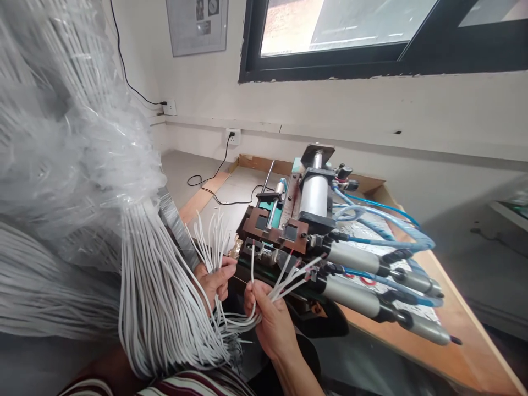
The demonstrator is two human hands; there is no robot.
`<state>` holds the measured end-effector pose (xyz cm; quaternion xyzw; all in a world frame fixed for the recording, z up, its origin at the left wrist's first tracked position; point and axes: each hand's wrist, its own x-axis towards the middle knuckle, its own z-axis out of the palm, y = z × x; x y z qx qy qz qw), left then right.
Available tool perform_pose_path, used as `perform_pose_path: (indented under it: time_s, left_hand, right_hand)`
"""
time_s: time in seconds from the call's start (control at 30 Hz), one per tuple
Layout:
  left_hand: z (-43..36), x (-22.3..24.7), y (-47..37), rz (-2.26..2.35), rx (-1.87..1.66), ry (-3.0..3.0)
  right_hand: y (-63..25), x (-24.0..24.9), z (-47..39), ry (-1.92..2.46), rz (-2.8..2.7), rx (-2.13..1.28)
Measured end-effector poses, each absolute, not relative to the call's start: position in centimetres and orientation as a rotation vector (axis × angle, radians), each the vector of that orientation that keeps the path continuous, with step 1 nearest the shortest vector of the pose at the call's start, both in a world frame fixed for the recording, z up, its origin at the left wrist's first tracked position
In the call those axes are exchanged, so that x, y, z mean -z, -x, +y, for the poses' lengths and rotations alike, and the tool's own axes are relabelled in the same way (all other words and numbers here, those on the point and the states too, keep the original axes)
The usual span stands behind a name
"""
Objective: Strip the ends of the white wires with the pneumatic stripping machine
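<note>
My left hand (215, 281) is closed around several white cables whose ends fan upward, beside a large hanging bundle of white cables (159, 286). To its right, my right hand (268, 313) pinches one upright white cable (252, 264) between thumb and fingers. More white cables (289, 283) stick out of the same hand toward the right, some with reddish tips. The upright cable's tip is in front of a machine (274, 228) with brown plates and metal cylinders; whether it touches cannot be made out.
Clear plastic wrap (124, 148) covers the upper cables at the left. Air cylinders (355, 256) and blue hoses (388, 236) extend right over a wooden-edged table (466, 308). A black power cord (223, 162) runs from the wall outlet (233, 137). A window is above.
</note>
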<state>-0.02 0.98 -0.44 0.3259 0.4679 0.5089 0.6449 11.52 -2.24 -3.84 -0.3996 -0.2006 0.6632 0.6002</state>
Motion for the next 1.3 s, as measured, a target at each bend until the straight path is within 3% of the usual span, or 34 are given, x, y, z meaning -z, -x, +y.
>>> perform_pose_path:
  time_s: [0.47,0.83,1.3]
  left_hand:
    - [-0.4,-0.9,0.1,1.048,-1.035,-0.944]
    - [-0.8,-0.8,0.1,1.109,-0.988,-0.98]
    - [-0.8,0.2,-0.1,0.969,-1.057,-0.887]
  right_hand:
    - [-10.5,5.9,-5.5,1.044,-0.938,-1.664]
    - [-9.8,5.1,-5.8,1.189,-1.153,-1.443]
    - [-9.8,5.3,-5.6,1.129,-0.894,-1.368]
